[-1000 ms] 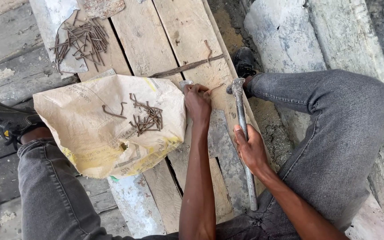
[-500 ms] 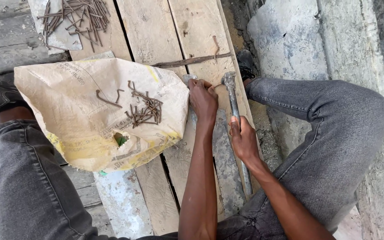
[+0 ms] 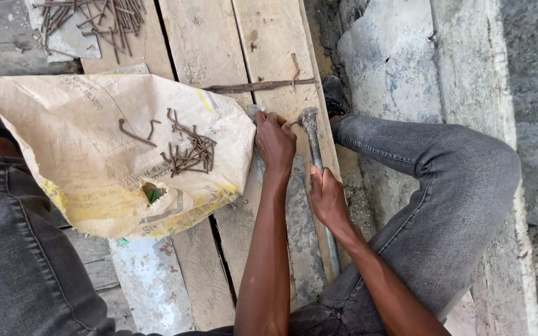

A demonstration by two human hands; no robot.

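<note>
My right hand (image 3: 326,198) grips the metal handle of a hammer (image 3: 314,144), whose head rests on the wooden plank (image 3: 275,50) close to my left fingers. My left hand (image 3: 274,140) is closed on a small rusty nail, pressing it down on a grey metal piece (image 3: 255,112) lying on the plank. The nail is mostly hidden by my fingers. A crumpled paper sack (image 3: 88,162) lies to the left with a pile of rusty bent nails (image 3: 188,152) on top.
Another heap of rusty nails (image 3: 94,15) lies on a sheet at the far left. A long rusty rod (image 3: 259,85) crosses the planks beyond my hands. My legs in grey jeans (image 3: 443,205) flank the planks; concrete slabs (image 3: 400,56) lie to the right.
The hammer head has come down and left toward my left hand on the plank. My left hand stays over the nail. The view has shifted slightly.
</note>
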